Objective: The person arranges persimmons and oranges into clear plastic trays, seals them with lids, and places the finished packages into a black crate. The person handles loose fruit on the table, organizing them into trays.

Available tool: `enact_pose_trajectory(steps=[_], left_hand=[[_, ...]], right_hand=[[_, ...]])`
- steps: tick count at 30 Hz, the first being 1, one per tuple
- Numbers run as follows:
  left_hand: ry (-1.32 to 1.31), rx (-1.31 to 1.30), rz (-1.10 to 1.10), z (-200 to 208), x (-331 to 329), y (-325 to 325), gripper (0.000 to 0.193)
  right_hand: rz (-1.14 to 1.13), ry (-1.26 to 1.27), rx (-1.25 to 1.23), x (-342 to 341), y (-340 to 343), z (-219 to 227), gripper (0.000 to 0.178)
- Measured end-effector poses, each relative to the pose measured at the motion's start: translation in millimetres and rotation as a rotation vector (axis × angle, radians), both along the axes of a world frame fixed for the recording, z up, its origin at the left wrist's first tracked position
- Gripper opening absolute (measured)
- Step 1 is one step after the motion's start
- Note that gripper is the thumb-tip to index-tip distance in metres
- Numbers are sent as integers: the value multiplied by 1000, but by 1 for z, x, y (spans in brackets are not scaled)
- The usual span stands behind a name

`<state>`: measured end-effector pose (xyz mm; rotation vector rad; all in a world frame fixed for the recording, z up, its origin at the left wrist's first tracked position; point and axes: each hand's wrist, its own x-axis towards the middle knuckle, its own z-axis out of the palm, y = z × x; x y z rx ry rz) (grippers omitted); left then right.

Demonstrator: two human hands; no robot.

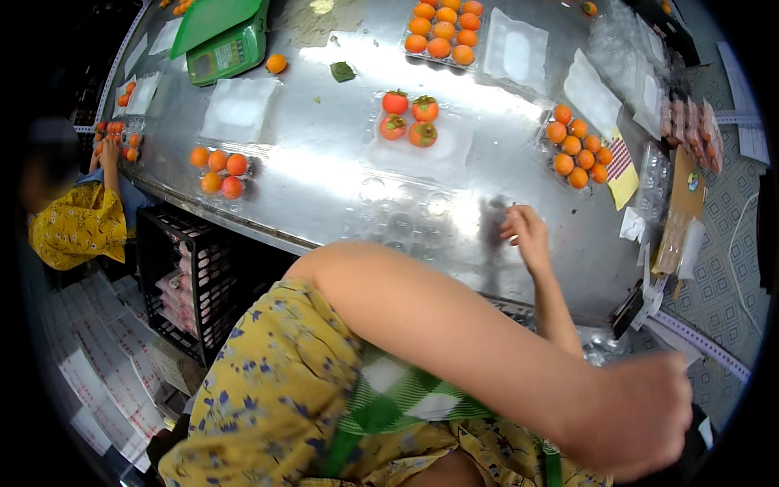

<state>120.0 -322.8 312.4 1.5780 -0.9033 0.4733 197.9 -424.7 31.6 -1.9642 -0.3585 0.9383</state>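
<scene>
A person's bare right hand hovers over or rests on a shiny metal table, its fingers loosely curled with little space between them; whether it holds anything cannot be told. The left hand, at the end of a forearm that crosses the body toward the right, is nearer the body, to the right of the right hand and below it; it is blurred and looks closed, its contents hidden.

Just left of the right hand lies a clear plastic tray. Beyond that tray, up and to the left of the right hand, four red-orange fruits with green leafy tops sit together on a white pad. Beyond the right hand, a little to its right, is a cluster of small orange fruits. Straight out past the hand, near the far edge, rows of orange fruits fill another tray.

Well to its left are five more orange fruits, with a green scale behind them. Farthest left, a co-worker's hand is among red and orange fruits.
</scene>
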Motion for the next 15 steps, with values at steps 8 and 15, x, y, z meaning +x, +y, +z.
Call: enact_pose_trajectory(steps=[8,15], left_hand=[[-167,198,-382,5,-112,46,14],[-78,274,-127,-87,-161,105,14]], right_hand=[[-104,-130,-16,-110,54,-38,44],[-176,-503,-58,-152,58,-53,44]])
